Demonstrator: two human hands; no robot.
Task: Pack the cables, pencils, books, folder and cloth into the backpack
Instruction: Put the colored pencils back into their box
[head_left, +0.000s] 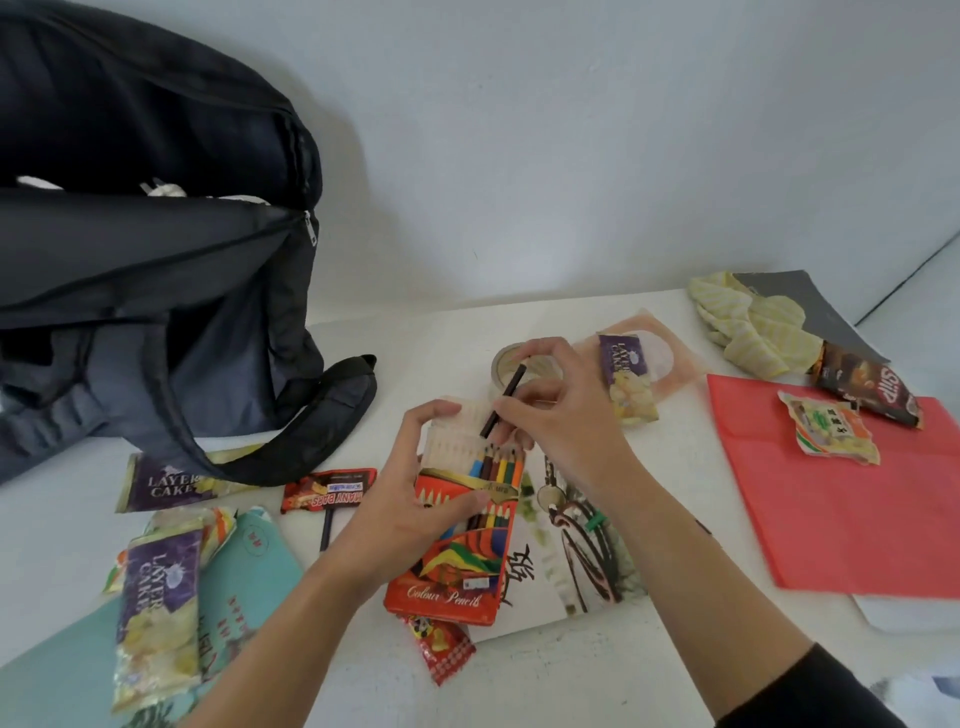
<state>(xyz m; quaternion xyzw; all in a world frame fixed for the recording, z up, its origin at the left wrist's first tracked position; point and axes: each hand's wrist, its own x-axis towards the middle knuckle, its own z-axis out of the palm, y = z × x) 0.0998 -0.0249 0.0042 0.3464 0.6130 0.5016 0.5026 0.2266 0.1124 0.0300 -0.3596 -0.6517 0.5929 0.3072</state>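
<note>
1. Refilling the pencil set is the step in hand, by my reading: the right hand (550, 410) pinches a slim dark brown pencil (503, 400) and angles its lower end toward the open top of the orange cardboard box of colour pencils (457, 545).
2. The left hand (415, 499) clasps that box from its left side, thumb across the printed front – it lies on a glossy white illustrated book (582, 561).
3. Next, I judge, the pencil must slide straight down beside the others, then the flap be closed.
4. The black soft-fabric backpack (156, 260) slumps unzipped at far left; a flat red paper folder (852, 509) and a crumpled yellow-striped cloth (753, 327) wait to the right.
</note>
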